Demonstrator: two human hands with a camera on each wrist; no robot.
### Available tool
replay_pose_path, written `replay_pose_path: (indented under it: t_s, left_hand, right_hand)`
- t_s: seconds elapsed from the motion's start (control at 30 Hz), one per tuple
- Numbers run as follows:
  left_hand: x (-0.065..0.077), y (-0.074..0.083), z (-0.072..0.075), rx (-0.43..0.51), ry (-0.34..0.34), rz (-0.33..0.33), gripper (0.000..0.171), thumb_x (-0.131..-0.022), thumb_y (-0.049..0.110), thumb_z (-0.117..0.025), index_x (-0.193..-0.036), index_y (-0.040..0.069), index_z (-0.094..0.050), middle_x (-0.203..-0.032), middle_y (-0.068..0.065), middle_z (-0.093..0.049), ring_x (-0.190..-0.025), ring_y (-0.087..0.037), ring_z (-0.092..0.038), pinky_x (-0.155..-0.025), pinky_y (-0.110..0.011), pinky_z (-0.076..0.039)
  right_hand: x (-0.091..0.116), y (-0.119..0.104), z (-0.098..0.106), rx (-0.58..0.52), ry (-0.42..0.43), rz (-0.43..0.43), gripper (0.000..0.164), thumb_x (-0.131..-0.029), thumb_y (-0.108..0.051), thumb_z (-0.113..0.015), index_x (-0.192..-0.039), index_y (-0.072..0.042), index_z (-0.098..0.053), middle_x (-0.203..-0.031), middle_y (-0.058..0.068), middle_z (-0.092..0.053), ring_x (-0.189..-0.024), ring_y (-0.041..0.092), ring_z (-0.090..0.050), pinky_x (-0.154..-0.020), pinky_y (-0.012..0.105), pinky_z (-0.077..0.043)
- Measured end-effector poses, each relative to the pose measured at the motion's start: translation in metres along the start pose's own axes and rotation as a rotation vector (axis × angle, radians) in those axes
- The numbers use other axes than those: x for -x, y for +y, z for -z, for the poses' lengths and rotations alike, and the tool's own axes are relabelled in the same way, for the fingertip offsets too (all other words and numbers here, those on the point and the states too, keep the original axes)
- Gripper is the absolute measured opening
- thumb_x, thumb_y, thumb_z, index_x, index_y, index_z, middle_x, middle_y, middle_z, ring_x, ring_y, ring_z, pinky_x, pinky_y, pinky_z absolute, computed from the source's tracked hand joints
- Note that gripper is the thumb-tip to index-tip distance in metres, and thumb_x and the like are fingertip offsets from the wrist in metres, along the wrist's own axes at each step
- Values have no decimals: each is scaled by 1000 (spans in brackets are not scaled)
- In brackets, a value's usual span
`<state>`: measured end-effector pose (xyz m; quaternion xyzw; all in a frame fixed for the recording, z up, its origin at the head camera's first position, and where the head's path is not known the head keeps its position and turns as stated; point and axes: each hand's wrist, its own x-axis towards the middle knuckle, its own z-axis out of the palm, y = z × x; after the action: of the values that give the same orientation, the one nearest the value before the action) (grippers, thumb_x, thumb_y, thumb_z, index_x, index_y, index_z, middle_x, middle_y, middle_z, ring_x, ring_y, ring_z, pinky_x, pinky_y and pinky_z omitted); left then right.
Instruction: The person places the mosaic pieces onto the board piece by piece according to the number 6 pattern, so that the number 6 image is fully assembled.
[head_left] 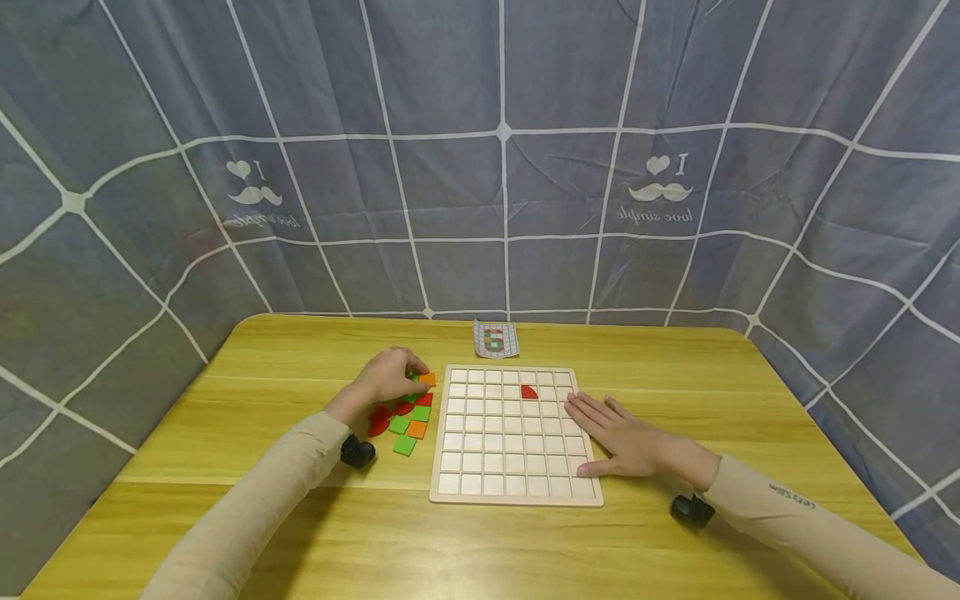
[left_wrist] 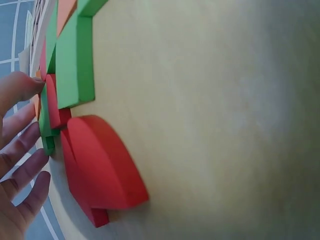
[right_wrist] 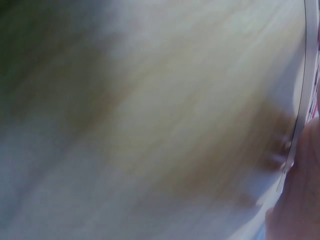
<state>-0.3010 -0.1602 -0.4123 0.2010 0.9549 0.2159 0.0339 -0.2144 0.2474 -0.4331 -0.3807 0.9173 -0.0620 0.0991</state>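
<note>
My left hand (head_left: 386, 375) reaches over a cluster of coloured tiles left of the white grid board (head_left: 513, 501). Its thumb and index fingertips pinch an orange square tile (head_left: 427, 379) at the far end of the cluster. Around it lie green square tiles (head_left: 405, 445), another orange tile (head_left: 416, 429) and rounded red tiles (head_left: 379, 421). In the left wrist view, thick red pieces (left_wrist: 102, 160) and a green one (left_wrist: 75, 65) show close beside the hand. My right hand (head_left: 618, 433) lies flat with fingers spread, touching the board's right edge. A single red quarter-circle tile (head_left: 529, 392) sits in an upper cell.
A small creased pattern card (head_left: 495, 340) with a coloured design lies behind the board, near the far table edge. Grey checked curtains (head_left: 465, 183) hang around the wooden table (head_left: 480, 550). Black wrist cameras (head_left: 357, 452) sit under both wrists.
</note>
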Motion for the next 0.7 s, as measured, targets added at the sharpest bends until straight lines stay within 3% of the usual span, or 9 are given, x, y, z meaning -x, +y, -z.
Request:
replay_pose_path:
  t_s: [0.2,0.5,0.7]
  left_hand:
    - [0,0,1,-35,28,-32,31,-79,30,-74,-104,11,-74,-99,-5,-71,-83,-16,-62,-75,-34,-51]
    - [-1,3,1,-21,70,-44,34,-77,34,-75,-103,12,-75,-94,-2,-73,-82,-14,-66,-76,-34,-53]
    - [-2,7,-1,-7,84,-85,31,-77,34,-76,-100,14,-76,-93,-1,-74,-79,-12,-66,-72,-31,-52]
  right_hand:
    - [0,0,0,-1,1,2,94,-91,-60,-49,-154,-2,-11,-161,18,-7,-148,37,-9,-115,60,-13]
    - [0,-1,2,-2,-4,-2,94,-91,-60,-50,-154,-1,-11,-161,18,-7,-148,38,-9,-115,61,-13]
    - [0,-3,3,1,-5,-3,94,-91,-60,-50,-153,-1,-12,-161,19,-8,-148,38,-10,-115,61,-14]
